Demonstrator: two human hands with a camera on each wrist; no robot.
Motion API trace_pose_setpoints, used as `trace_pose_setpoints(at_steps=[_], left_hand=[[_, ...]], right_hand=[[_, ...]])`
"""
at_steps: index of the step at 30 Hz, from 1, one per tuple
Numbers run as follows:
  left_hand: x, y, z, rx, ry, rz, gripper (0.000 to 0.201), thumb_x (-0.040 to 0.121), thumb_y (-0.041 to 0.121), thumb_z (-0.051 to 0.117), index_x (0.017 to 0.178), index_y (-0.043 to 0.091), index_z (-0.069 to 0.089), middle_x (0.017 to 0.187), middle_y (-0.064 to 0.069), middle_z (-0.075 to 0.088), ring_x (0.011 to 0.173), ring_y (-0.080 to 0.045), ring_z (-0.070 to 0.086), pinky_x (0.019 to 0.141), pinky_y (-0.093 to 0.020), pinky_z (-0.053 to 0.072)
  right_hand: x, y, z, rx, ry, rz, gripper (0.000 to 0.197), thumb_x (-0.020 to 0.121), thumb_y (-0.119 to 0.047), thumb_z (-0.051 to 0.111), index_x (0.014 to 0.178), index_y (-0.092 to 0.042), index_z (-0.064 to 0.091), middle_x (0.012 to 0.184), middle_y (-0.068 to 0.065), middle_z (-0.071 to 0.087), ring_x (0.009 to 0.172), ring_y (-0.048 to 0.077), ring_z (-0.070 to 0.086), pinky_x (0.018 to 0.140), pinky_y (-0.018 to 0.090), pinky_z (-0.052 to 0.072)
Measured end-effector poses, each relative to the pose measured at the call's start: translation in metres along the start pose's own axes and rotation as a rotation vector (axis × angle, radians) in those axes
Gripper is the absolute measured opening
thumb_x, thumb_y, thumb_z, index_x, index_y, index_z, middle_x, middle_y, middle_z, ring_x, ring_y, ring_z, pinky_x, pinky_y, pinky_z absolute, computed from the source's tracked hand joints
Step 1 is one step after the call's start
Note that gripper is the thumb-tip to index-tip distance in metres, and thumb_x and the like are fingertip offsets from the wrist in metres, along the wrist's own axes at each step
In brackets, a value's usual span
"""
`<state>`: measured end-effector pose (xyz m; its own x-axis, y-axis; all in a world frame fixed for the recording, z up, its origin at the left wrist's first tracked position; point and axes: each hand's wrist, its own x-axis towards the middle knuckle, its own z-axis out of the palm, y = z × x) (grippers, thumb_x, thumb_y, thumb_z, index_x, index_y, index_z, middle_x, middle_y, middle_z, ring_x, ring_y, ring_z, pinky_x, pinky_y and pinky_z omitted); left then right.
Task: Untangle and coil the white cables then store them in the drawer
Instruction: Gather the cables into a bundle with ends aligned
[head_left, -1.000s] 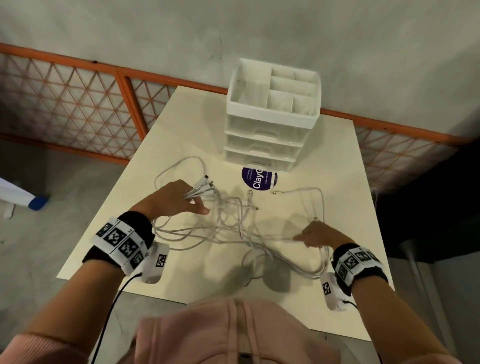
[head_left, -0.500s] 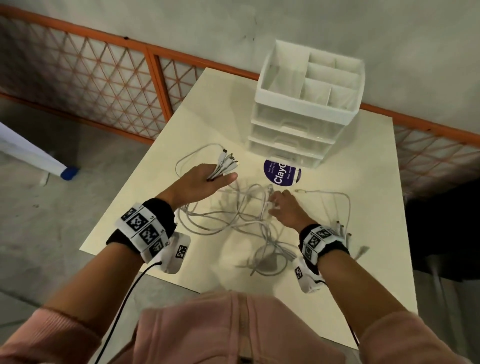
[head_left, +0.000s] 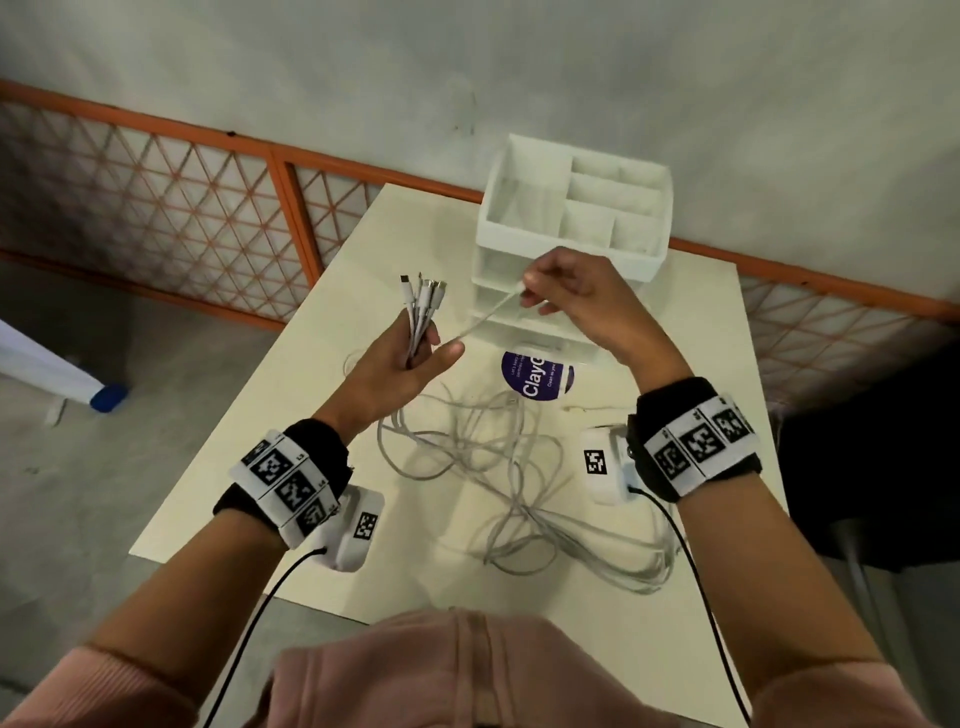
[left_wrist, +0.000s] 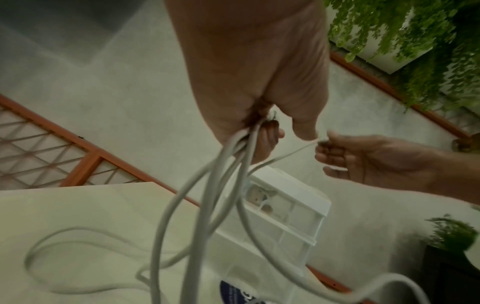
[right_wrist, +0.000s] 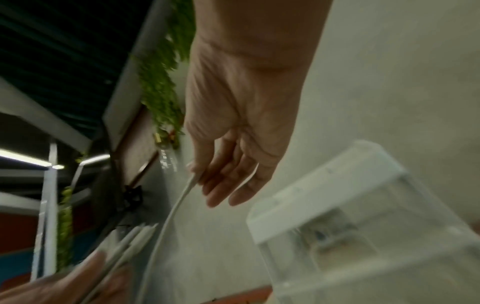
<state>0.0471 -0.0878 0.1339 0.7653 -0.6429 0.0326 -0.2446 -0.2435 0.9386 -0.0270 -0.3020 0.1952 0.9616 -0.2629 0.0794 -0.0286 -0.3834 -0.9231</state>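
Observation:
A tangle of white cables (head_left: 493, 467) lies on the cream table (head_left: 701, 332), trailing up into both raised hands. My left hand (head_left: 410, 358) grips a bunch of cable ends (head_left: 423, 301), plugs pointing up; from the left wrist view the cables (left_wrist: 233, 164) hang down from the fist. My right hand (head_left: 566, 296) pinches the end of one more cable (head_left: 491, 314) between thumb and forefinger, just right of the bunch; the right wrist view shows that cable (right_wrist: 182, 197) running down from the fingertips. The white drawer unit (head_left: 571, 228) stands behind the hands, drawers closed.
A round purple sticker (head_left: 535, 376) lies on the table in front of the drawer unit. An orange lattice railing (head_left: 208, 208) runs behind the table. The table's near edge (head_left: 291, 597) sits close to my body. Green plants (left_wrist: 415, 41) hang beyond.
Both hands rose off the table. The left lifted its bunch of cable ends upright, and the right picked up one cable end and brought it up beside the bunch.

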Motion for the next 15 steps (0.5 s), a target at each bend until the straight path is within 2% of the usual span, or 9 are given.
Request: trace_pose_setpoints(at_steps=[2, 4, 6, 8, 9, 11, 12, 13, 15], left_hand=[[0.003, 0.012, 0.008, -0.032, 0.005, 0.038, 0.021, 0.088, 0.029, 0.063, 0.084, 0.022, 0.044, 0.059, 0.004, 0.028, 0.048, -0.006, 0.028, 0.048, -0.016, 0.032], [0.002, 0.025, 0.016, -0.065, -0.024, 0.066, 0.016, 0.091, 0.028, 0.058, 0.094, 0.016, 0.048, 0.057, 0.008, 0.032, 0.046, -0.003, 0.032, 0.047, -0.014, 0.033], [0.000, 0.037, 0.024, -0.096, -0.066, 0.074, 0.012, 0.098, 0.026, 0.047, 0.097, 0.015, 0.049, 0.053, 0.014, 0.042, 0.048, 0.002, 0.041, 0.052, -0.009, 0.036], [-0.001, 0.043, 0.027, -0.178, -0.090, 0.044, 0.020, 0.101, 0.031, 0.038, 0.089, 0.020, 0.049, 0.062, 0.015, 0.045, 0.054, 0.002, 0.043, 0.061, -0.015, 0.038], [-0.001, 0.045, 0.027, -0.213, -0.109, 0.032, 0.025, 0.101, 0.036, 0.036, 0.087, 0.022, 0.050, 0.072, 0.012, 0.049, 0.061, 0.000, 0.044, 0.068, -0.020, 0.039], [0.001, 0.047, 0.025, -0.277, -0.174, 0.015, 0.030, 0.100, 0.044, 0.033, 0.096, 0.028, 0.058, 0.100, 0.001, 0.062, 0.084, -0.005, 0.055, 0.085, -0.026, 0.042], [0.001, 0.051, 0.024, -0.332, -0.186, 0.006, 0.032, 0.099, 0.046, 0.033, 0.096, 0.029, 0.060, 0.105, -0.003, 0.064, 0.093, -0.009, 0.059, 0.090, -0.029, 0.043], [0.000, 0.056, 0.023, -0.397, -0.175, -0.013, 0.034, 0.099, 0.046, 0.034, 0.089, 0.028, 0.061, 0.098, -0.004, 0.065, 0.094, -0.014, 0.061, 0.090, -0.031, 0.044], [0.000, 0.064, 0.022, -0.482, -0.155, 0.008, 0.039, 0.100, 0.041, 0.032, 0.076, 0.025, 0.056, 0.081, -0.002, 0.059, 0.083, -0.017, 0.060, 0.084, -0.028, 0.046]], right_hand=[[-0.007, -0.020, 0.007, -0.087, -0.125, -0.010, 0.014, 0.088, -0.021, 0.064, 0.092, -0.008, 0.066, 0.083, 0.006, 0.070, 0.082, 0.019, 0.070, 0.079, 0.029, 0.054], [-0.011, -0.029, 0.017, -0.074, -0.167, -0.028, 0.017, 0.086, -0.019, 0.067, 0.092, -0.003, 0.066, 0.081, 0.009, 0.069, 0.078, 0.021, 0.069, 0.079, 0.031, 0.055], [-0.013, -0.031, 0.027, -0.053, -0.106, -0.063, 0.017, 0.086, -0.021, 0.067, 0.088, -0.005, 0.063, 0.077, 0.007, 0.067, 0.073, 0.018, 0.066, 0.074, 0.030, 0.053], [-0.016, -0.025, 0.035, -0.023, 0.025, -0.061, 0.021, 0.085, -0.029, 0.067, 0.089, -0.013, 0.053, 0.080, 0.002, 0.062, 0.075, 0.016, 0.062, 0.074, 0.031, 0.052], [-0.018, -0.020, 0.038, 0.041, 0.055, -0.028, 0.028, 0.085, -0.031, 0.067, 0.094, -0.014, 0.047, 0.085, 0.000, 0.059, 0.082, 0.016, 0.061, 0.078, 0.033, 0.052], [-0.025, -0.011, 0.042, 0.198, -0.079, 0.054, 0.048, 0.082, -0.025, 0.070, 0.114, -0.010, 0.037, 0.102, 0.001, 0.058, 0.100, 0.016, 0.060, 0.090, 0.033, 0.051], [-0.029, -0.006, 0.045, 0.225, -0.215, 0.083, 0.058, 0.080, -0.020, 0.071, 0.123, -0.008, 0.034, 0.110, 0.005, 0.059, 0.107, 0.018, 0.059, 0.095, 0.032, 0.051], [-0.033, -0.002, 0.049, 0.215, -0.357, 0.115, 0.059, 0.079, -0.013, 0.072, 0.126, -0.006, 0.036, 0.114, 0.008, 0.061, 0.111, 0.020, 0.060, 0.098, 0.033, 0.050], [-0.041, 0.004, 0.057, 0.119, -0.552, 0.162, 0.035, 0.083, -0.008, 0.069, 0.114, -0.002, 0.054, 0.103, 0.011, 0.068, 0.103, 0.020, 0.063, 0.100, 0.031, 0.048]])
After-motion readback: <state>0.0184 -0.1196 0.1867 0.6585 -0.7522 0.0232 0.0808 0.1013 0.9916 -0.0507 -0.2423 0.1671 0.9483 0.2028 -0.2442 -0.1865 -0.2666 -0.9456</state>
